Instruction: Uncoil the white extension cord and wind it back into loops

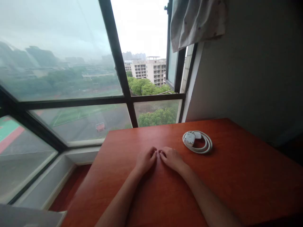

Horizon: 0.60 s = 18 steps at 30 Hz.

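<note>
Both of my hands rest on the reddish-brown wooden table (151, 195), close together near its middle. My left hand (146, 160) lies with its fingers curled in and its thumb towards the other hand. Mirroring it, my right hand (171, 158) is also curled, with a narrow gap between the two sets of fingertips. Nothing shows in either hand. To the right of my right hand, and apart from it, lies a coiled white cord (208, 146) with a square white block (189, 138) and a smaller white piece (198, 135) on it.
Beyond the table stand dark-framed windows (127, 78), one pane swung open. A light curtain (196, 22) hangs at the upper right beside a grey wall (243, 69). A low white ledge (54, 179) runs along the left side, past the table's left edge.
</note>
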Each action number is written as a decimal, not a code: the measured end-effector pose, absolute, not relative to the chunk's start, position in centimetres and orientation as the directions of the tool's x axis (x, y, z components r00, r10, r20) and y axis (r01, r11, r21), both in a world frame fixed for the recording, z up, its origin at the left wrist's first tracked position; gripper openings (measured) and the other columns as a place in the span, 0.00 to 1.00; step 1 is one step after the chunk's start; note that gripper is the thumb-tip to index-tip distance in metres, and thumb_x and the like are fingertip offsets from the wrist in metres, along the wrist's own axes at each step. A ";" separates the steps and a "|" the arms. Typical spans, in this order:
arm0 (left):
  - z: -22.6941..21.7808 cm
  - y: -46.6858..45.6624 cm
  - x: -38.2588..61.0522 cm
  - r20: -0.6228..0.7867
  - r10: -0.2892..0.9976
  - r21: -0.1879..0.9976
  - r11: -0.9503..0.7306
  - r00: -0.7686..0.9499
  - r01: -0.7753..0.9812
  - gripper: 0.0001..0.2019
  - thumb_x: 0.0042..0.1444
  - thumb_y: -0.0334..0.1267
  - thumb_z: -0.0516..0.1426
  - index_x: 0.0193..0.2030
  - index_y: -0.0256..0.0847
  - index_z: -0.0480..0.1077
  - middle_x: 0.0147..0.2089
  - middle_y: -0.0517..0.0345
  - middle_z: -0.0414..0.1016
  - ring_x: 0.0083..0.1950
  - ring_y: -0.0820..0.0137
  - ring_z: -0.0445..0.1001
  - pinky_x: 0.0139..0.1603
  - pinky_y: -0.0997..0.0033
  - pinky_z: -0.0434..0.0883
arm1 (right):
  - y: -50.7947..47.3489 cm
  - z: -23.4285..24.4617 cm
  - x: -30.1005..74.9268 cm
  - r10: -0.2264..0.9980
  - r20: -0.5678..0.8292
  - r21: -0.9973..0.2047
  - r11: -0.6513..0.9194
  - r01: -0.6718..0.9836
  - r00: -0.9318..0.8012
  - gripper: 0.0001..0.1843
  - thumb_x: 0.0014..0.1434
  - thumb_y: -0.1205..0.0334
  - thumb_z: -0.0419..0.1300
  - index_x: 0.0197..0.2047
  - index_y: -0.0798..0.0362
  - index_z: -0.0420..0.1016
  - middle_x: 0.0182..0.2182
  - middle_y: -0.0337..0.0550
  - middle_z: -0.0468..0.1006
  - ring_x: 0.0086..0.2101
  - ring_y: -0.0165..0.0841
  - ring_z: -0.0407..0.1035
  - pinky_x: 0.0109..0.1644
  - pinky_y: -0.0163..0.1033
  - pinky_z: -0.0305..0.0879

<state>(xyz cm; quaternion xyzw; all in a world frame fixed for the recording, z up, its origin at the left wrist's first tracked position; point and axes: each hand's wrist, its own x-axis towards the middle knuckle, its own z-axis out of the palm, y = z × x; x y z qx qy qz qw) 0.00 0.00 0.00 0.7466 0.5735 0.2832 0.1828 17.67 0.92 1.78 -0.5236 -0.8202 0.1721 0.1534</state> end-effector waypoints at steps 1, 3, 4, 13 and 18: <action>0.0 0.0 0.0 0.214 0.959 0.597 -0.278 0.184 0.753 0.11 0.61 0.41 0.52 0.44 0.43 0.73 0.39 0.55 0.79 0.38 0.67 0.76 0.40 0.71 0.68 | 0.9 1.8 17.7 0.910 0.074 -0.443 0.396 0.805 -0.407 0.15 0.64 0.59 0.50 0.46 0.49 0.76 0.42 0.45 0.80 0.43 0.36 0.72 0.44 0.35 0.60; -0.1 0.1 0.0 0.219 0.958 0.595 -0.282 0.186 0.753 0.11 0.61 0.41 0.52 0.44 0.43 0.73 0.39 0.54 0.79 0.38 0.67 0.75 0.40 0.71 0.68 | 0.9 1.7 17.7 0.909 0.080 -0.445 0.400 0.801 -0.409 0.15 0.64 0.59 0.50 0.46 0.49 0.76 0.42 0.45 0.80 0.42 0.36 0.72 0.43 0.35 0.60; -0.1 0.1 0.0 0.220 0.958 0.593 -0.283 0.187 0.753 0.11 0.61 0.41 0.52 0.44 0.43 0.73 0.39 0.54 0.79 0.38 0.67 0.75 0.40 0.71 0.68 | 0.9 1.7 17.7 0.909 0.083 -0.447 0.400 0.800 -0.409 0.15 0.64 0.59 0.50 0.46 0.49 0.76 0.42 0.45 0.80 0.42 0.36 0.72 0.43 0.35 0.60; 0.1 0.0 0.0 0.206 0.961 0.584 -0.271 0.183 0.765 0.11 0.61 0.41 0.52 0.44 0.43 0.73 0.40 0.54 0.79 0.39 0.67 0.75 0.39 0.71 0.68 | 0.9 1.8 17.7 0.910 0.076 -0.451 0.396 0.800 -0.408 0.15 0.64 0.60 0.50 0.46 0.49 0.76 0.43 0.45 0.80 0.43 0.36 0.72 0.44 0.35 0.61; 0.1 -0.1 0.1 0.208 0.962 0.596 -0.268 0.177 0.757 0.11 0.60 0.41 0.52 0.44 0.43 0.73 0.40 0.55 0.79 0.39 0.68 0.75 0.39 0.72 0.68 | 1.0 1.7 17.6 0.911 0.069 -0.448 0.393 0.803 -0.407 0.15 0.64 0.59 0.50 0.47 0.49 0.76 0.43 0.45 0.80 0.43 0.36 0.72 0.45 0.35 0.61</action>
